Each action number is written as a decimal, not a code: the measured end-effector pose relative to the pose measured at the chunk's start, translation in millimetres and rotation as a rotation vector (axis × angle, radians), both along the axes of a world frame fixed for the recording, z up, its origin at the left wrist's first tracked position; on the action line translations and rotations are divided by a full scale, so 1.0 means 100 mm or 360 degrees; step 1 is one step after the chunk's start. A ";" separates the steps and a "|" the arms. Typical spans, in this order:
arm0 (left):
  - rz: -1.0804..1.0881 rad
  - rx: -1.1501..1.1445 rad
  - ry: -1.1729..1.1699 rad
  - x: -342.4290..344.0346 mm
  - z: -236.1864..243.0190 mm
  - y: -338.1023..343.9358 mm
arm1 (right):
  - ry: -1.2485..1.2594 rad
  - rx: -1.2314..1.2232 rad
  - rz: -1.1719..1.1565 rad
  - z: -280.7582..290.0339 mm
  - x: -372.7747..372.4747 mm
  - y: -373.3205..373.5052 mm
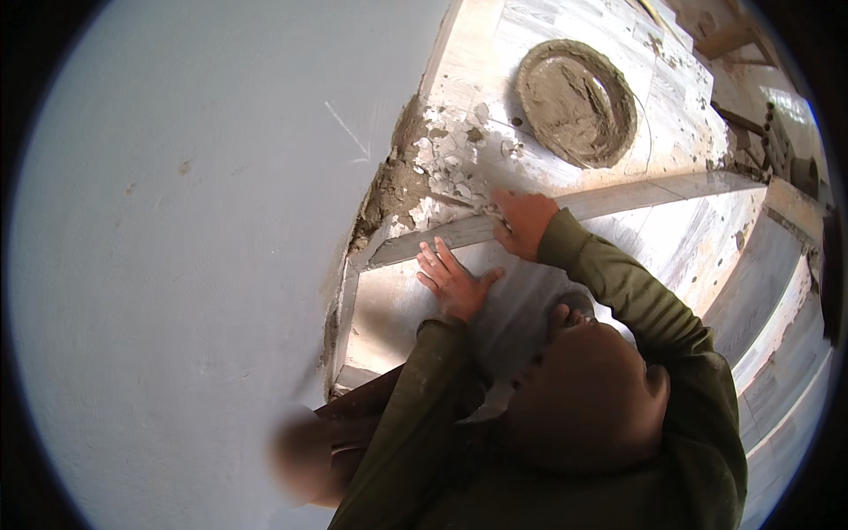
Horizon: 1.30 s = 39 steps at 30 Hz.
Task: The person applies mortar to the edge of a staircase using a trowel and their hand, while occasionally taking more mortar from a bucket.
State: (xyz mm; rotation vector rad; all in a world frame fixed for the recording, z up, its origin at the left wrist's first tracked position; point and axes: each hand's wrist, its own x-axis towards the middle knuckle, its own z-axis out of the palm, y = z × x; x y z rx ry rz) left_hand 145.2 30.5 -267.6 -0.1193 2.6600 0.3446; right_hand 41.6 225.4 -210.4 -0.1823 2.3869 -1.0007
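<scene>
My left hand (pixel 458 281) rests with fingers spread on a grey wood-look stair tile (pixel 481 269), just in front of a narrow tile strip (pixel 420 243) along the step edge. My right hand (pixel 524 223), slightly blurred, is up at that strip with its fingers curled round something small I cannot make out. A thin, flat piece (pixel 450 199) lies or extends just left of it. Beyond, broken pale flakes and crumbs (pixel 450 168) are scattered beside rough grey mortar (pixel 389 190) along the wall foot.
A round pan of wet mortar (pixel 574 102) with a thin wire handle sits on the upper landing. A plain grey wall (pixel 177 265) fills the left. More tiled steps (pixel 768 344) descend at the right, with dark clutter (pixel 777 150) beyond. My bare toes (pixel 570 314) show below my hands.
</scene>
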 end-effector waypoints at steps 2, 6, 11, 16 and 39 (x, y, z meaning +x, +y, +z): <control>0.0053 -0.0006 -0.0084 0.01 0.00 0.02 | 0.0164 0.0148 -0.0100 0.05 -0.02 0.09; 0.0097 -0.0046 -0.0201 -0.03 0.04 0.10 | 0.0721 0.0337 -0.0555 0.16 -0.08 0.80; 0.0067 0.0238 0.0432 -0.12 -0.10 -0.11 | 0.0501 0.0943 -0.0759 -0.07 -0.01 1.63; -0.0087 0.0079 0.0396 -0.24 -0.16 -0.41 | 0.0369 0.1094 -0.0573 -0.66 -0.05 1.55; 0.0090 -0.0138 -0.0509 -0.38 0.08 -0.52 | -0.0475 0.0615 0.0052 -2.10 -0.12 -0.83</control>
